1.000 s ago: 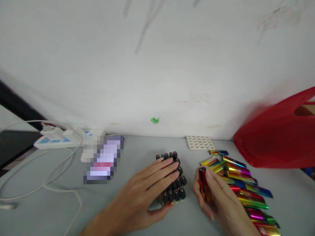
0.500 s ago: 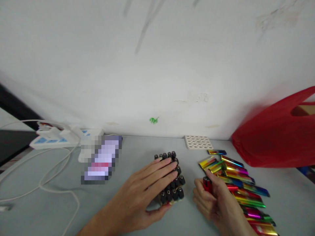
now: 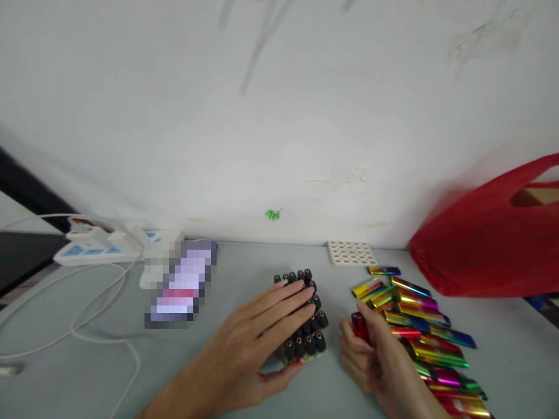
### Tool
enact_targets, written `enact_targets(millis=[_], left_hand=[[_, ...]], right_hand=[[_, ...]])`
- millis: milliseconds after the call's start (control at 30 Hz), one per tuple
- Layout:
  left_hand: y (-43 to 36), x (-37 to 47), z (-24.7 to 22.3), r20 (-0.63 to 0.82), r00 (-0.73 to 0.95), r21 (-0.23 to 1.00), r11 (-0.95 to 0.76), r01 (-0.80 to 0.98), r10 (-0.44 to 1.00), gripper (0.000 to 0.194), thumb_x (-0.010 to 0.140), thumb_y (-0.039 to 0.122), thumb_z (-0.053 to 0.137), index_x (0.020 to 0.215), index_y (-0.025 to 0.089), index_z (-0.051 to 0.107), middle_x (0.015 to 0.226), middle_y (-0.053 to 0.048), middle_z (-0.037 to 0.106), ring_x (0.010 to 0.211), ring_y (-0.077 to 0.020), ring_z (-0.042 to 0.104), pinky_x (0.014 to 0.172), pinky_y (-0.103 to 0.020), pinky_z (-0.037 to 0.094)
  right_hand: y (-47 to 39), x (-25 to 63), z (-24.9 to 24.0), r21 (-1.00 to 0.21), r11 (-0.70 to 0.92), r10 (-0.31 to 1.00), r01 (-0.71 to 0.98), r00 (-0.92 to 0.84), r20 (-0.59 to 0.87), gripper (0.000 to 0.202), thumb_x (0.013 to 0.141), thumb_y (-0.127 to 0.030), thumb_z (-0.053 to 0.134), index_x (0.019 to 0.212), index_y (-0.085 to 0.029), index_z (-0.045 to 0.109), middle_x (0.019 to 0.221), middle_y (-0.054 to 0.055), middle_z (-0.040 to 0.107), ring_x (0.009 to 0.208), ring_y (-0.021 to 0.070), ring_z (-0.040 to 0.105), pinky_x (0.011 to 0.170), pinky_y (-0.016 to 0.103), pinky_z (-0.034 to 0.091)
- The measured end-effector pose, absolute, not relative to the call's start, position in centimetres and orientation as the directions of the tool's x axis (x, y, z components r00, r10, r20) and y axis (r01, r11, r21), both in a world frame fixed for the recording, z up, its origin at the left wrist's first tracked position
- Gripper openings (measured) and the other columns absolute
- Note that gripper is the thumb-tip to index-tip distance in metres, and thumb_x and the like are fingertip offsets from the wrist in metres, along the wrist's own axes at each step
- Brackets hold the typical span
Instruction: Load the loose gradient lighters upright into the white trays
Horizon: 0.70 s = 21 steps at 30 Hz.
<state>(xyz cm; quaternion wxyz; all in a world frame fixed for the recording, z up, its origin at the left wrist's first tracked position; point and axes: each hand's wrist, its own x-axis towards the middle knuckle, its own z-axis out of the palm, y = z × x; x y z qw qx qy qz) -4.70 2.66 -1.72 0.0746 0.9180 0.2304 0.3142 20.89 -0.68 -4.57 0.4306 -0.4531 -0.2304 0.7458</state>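
A tight block of upright lighters with black tops stands on the grey table. My left hand lies over the block from the left, its fingers stretched across the tops and its thumb against the near side, holding it. To the right of the block, my right hand is closed around a red lighter with a black top, its thumb near that top. Beside and partly behind this hand lie several shiny multicoloured lighters in a loose heap. My palm hides the left part of the block.
A white plate with round holes lies by the wall. On the right rests a red bag. A blurred-out phone, a white power strip and loose white cables occupy the left side.
My right hand has shifted slightly left toward the block, with the red lighter still in it. My left hand and the block have stayed in place.
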Motion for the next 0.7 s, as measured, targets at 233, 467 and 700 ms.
enact_targets(millis=[233, 467, 700], left_hand=[[2.7, -4.7, -1.9, 0.529, 0.698, 0.292, -0.876, 0.385, 0.483, 0.070, 0.099, 0.016, 0.076, 0.165, 0.014, 0.052, 0.174, -0.009, 0.051, 0.165, -0.0261, 0.042, 0.140, -0.044, 0.034], [2.6, -4.7, -1.7, 0.534, 0.694, 0.295, -0.875, 0.383, 0.483, 0.068, 0.100, 0.018, 0.077, 0.163, 0.013, 0.053, 0.173, -0.010, 0.052, 0.165, -0.0250, 0.041, 0.140, -0.042, 0.032], [2.6, -4.7, -1.6, 0.533, 0.694, 0.293, -0.875, 0.386, 0.484, 0.068, 0.101, 0.018, 0.077, 0.164, 0.013, 0.053, 0.172, -0.011, 0.054, 0.165, -0.0257, 0.042, 0.140, -0.043, 0.034]], right_hand=[[-0.6, 21.1, -4.6, -0.724, -0.537, 0.843, -0.432, -0.254, -0.474, 0.075, 0.079, -0.088, 0.072, 0.055, -0.026, 0.035, 0.044, -0.013, 0.017, 0.037, 0.0046, 0.008, 0.034, 0.022, 0.006], [-0.8, 21.0, -3.2, -0.753, -0.578, 0.816, -0.315, -0.239, -0.526, 0.069, 0.083, -0.082, 0.067, 0.057, -0.026, 0.037, 0.047, -0.012, 0.020, 0.041, 0.0062, 0.011, 0.039, 0.023, 0.006], [-1.3, 21.0, -2.5, -0.781, -0.550, 0.835, -0.297, -0.214, -0.507, 0.066, 0.087, -0.081, 0.063, 0.061, -0.027, 0.035, 0.052, -0.011, 0.017, 0.047, 0.0086, 0.010, 0.045, 0.027, 0.007]])
